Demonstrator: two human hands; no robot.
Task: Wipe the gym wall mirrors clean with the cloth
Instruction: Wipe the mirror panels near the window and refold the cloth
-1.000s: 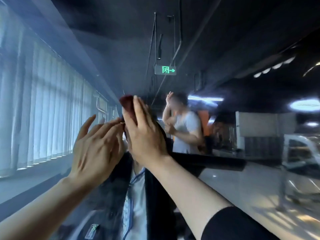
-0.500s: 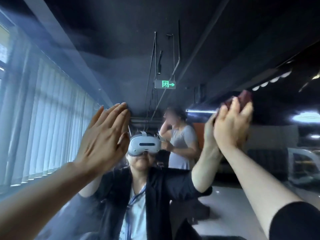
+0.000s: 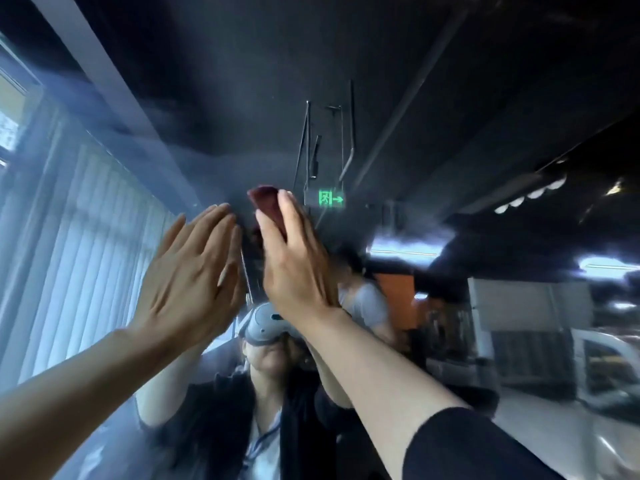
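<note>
The wall mirror (image 3: pixel 433 109) fills the whole view and is hazy and streaked, most of all on the left. My right hand (image 3: pixel 294 258) presses a dark red cloth (image 3: pixel 268 206) flat against the glass, fingers straight and pointing up, with the cloth showing above and between them. My left hand (image 3: pixel 192 271) lies flat on the mirror just left of it, fingers straight and together, holding nothing. The two hands are nearly touching. Below the hands the mirror shows my own reflection.
The mirror reflects vertical window blinds (image 3: pixel 86 258) on the left, a dark ceiling with a green exit sign (image 3: pixel 330 198), another person (image 3: pixel 363 299) standing behind, and pale gym equipment (image 3: pixel 540 327) on the right.
My right hand with the cloth has swept left across the glass from the right side to beside my left hand. The left hand has stayed flat on the mirror, shifting slightly up.
</note>
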